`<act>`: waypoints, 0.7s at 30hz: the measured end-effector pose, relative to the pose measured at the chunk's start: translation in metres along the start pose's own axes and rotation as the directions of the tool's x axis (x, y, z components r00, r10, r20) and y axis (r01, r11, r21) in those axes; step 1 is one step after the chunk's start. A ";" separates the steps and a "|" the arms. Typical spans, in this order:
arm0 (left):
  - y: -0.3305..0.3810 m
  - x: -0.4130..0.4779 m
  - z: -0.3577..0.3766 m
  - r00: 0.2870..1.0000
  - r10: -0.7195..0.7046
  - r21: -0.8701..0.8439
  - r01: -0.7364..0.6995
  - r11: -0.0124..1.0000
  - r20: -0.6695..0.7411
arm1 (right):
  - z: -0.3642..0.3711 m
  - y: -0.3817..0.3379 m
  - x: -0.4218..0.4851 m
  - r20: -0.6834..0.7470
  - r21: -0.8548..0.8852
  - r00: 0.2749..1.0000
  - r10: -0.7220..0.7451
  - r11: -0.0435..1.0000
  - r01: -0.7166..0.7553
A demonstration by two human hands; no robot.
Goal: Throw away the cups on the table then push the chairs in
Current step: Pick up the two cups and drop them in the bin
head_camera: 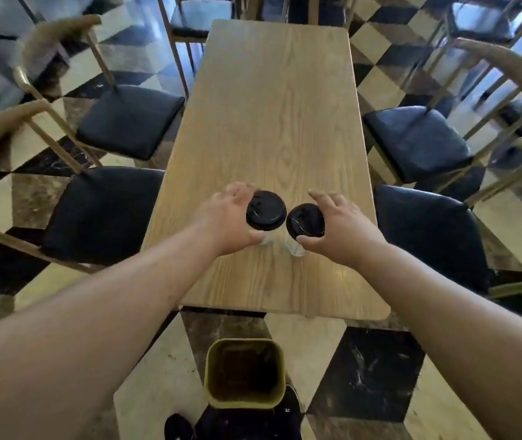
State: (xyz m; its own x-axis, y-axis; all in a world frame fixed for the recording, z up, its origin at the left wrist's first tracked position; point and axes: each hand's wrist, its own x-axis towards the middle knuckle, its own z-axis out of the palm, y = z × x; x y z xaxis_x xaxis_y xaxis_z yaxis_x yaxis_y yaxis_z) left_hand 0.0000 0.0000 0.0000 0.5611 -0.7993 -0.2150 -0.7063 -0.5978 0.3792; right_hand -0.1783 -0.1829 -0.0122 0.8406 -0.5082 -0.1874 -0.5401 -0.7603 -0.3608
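Note:
Two clear cups with black lids stand side by side near the front of the wooden table [272, 100]. My left hand [228, 217] is wrapped around the left cup [266, 210], thumb on its near side. The right cup [304, 220] is gripped by my right hand [339, 228], fingers curled round its far side. Both cups are upright and seem to rest on the tabletop. Four chairs with black seats are pulled out: near left [101, 214], far left [129, 120], near right [428, 230] and far right [415, 141].
A yellow-green waste bin [213, 369] stands open on the checkered floor just below the table's near edge, between my arms. Dark shoes [247, 420] show at the bottom. More chairs [199, 17] stand beyond the table's far end.

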 end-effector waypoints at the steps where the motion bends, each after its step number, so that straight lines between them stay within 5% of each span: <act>1: 0.004 0.006 0.005 1.000 -0.004 -0.004 0.004 1.000 0.024 | 0.004 0.005 0.000 0.017 0.025 1.000 0.018 1.000 -0.019; 10: 0.021 0.030 0.035 0.992 -0.028 0.165 0.007 0.986 0.125 | 0.027 0.021 0.002 0.130 0.120 0.991 0.015 0.992 -0.031; 21: 0.002 -0.051 0.051 0.991 0.057 0.002 -0.058 0.998 0.118 | 0.040 0.002 -0.044 0.100 0.167 0.995 -0.006 0.986 -0.011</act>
State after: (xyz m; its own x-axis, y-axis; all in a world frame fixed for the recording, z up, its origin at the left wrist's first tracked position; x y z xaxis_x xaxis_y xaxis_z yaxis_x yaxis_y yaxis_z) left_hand -0.0521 0.0360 -0.0341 0.4651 -0.8339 -0.2972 -0.7387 -0.5506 0.3888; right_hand -0.2147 -0.1459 -0.0410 0.8438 -0.4607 -0.2753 -0.5347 -0.6766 -0.5064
